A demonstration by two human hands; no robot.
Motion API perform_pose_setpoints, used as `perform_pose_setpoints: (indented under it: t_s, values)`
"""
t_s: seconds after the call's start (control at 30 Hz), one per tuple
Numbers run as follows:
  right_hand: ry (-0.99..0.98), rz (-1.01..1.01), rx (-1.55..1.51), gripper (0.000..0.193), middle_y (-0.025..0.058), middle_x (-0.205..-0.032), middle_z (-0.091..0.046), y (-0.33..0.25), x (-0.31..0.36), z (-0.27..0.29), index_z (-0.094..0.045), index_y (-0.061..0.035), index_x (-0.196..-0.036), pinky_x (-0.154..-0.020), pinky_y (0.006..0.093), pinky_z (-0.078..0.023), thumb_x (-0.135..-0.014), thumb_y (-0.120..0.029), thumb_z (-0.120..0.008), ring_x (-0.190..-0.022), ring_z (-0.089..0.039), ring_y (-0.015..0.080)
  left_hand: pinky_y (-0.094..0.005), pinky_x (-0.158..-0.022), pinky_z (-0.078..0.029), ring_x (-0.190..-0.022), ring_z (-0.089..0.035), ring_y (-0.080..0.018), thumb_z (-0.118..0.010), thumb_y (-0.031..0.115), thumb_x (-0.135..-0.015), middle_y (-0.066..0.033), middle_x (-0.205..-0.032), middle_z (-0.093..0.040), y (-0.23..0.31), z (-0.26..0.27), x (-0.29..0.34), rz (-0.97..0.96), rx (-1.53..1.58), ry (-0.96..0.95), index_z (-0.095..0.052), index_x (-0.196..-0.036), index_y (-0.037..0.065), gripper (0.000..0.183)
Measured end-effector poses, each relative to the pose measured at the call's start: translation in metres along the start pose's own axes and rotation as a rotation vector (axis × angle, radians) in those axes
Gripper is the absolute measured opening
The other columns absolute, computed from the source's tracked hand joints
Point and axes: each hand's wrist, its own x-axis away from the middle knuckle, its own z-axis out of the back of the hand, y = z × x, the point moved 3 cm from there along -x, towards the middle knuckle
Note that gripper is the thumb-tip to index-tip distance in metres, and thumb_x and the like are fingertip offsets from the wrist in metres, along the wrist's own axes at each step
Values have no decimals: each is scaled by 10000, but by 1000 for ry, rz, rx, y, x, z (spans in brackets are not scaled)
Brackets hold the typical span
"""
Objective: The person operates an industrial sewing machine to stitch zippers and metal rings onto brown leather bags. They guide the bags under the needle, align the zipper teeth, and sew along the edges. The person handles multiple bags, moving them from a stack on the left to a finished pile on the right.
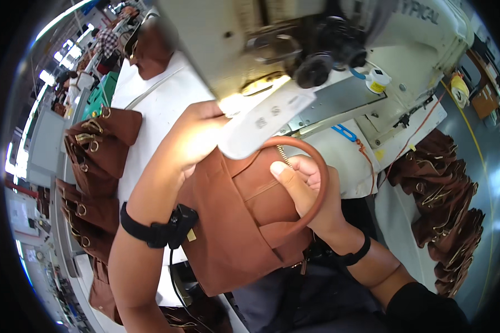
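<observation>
A brown leather handbag [219, 244] lies tilted in front of me, its upper part under the head of an industrial sewing machine [205, 33]. My right hand [311, 191] reaches through the bag's round handle [323, 183] and grips the top edge, thumb pressed down beside a gold-toothed zipper [284, 156]. On the far left side of the bag is my left hand [197, 130], close to the lit needle area. Glare and a white cover plate [261, 127] hide its fingers, so its hold cannot be made out.
More brown bags [103, 141] line the left side of the white table [150, 102]. A heap of brown bags [436, 194] lies to the right. Blue-handled snips [344, 132] and a small white bottle [378, 81] are by the machine bed. A black cable [173, 277] hangs from my left wrist strap.
</observation>
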Motion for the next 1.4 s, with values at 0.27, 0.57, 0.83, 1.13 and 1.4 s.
perform_pose_setpoints:
  t_s: [0.27,0.57,0.83,1.13,1.4]
  values:
    - [52,-53,-59,245,-20,-799,-661,11,-2,0,-717,43,-981,-619,210,-451,-1011,-198,-688,-712,-555,21,-275,-957,-479,-1041,-661,-165,-731,74,-889,-103,-1053,-760,1,14,-14,115,-126,-34,-749,-1142,-22,271]
    - [54,-44,-6,265,-5,-905,-697,9,9,1,-716,15,-994,-685,226,-495,-1049,-233,-641,-791,-603,42,-253,-851,-514,-913,-656,-140,-796,83,-842,-87,-994,-740,9,11,-17,95,-226,-3,-725,-1086,-54,290]
    - [-125,-85,216,261,-1,-845,-684,5,73,62,-721,37,-1084,-695,232,-501,-1049,-209,-643,-736,-604,69,-241,-842,-429,-939,-627,-108,-768,230,-897,3,-984,-753,-11,19,-40,121,-301,47,-806,-1016,126,162]
    - [-265,-153,329,234,-60,-779,-628,1,86,62,-715,21,-983,-606,213,-417,-1011,-211,-698,-685,-499,2,-263,-869,-486,-1002,-611,-118,-784,155,-908,-29,-1081,-711,-8,24,-36,-50,-342,-72,-721,-1154,23,286]
    - [-259,-130,375,251,-36,-761,-634,0,87,68,-728,37,-1008,-622,224,-437,-1006,-211,-694,-693,-516,19,-255,-880,-524,-939,-662,-115,-791,44,-861,-52,-1026,-730,-9,14,-16,-124,-222,-10,-714,-1114,-19,272]
